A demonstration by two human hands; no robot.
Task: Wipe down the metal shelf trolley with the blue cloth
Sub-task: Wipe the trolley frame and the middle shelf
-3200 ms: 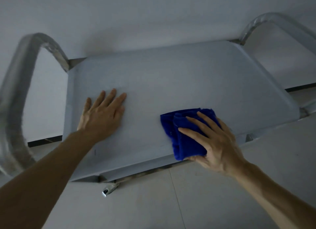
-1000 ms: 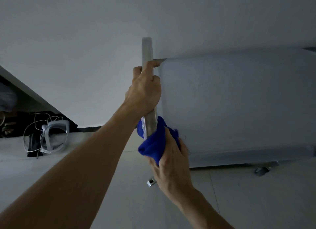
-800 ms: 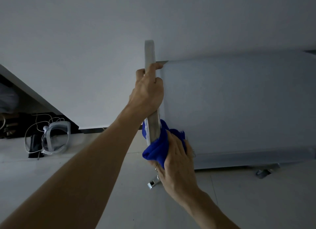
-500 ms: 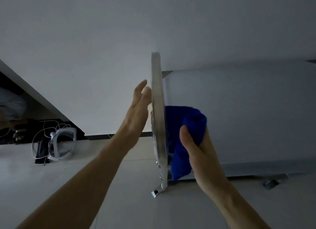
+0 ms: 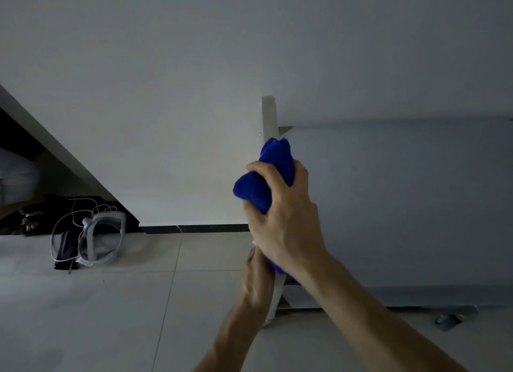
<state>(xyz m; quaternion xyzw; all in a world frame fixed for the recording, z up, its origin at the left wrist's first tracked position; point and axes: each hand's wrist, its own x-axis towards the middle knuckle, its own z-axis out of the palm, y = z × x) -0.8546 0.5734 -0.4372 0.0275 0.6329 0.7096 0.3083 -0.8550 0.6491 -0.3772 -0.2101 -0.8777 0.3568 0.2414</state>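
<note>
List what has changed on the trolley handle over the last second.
The right hand carried the blue cloth from the lower part of the handle bar up to wrap around it higher. The left hand let go of the upper bar, opened briefly, and now grips the bar lower, beneath the right hand. The tray and the white headset on the floor stayed put.

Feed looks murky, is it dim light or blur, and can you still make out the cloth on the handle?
Head view: dim, flat light, no glare; wide-angle bend at the edges. Blue cloth reads sharp on the trolley handle in the right hand; left hand is shadowed below.
</note>
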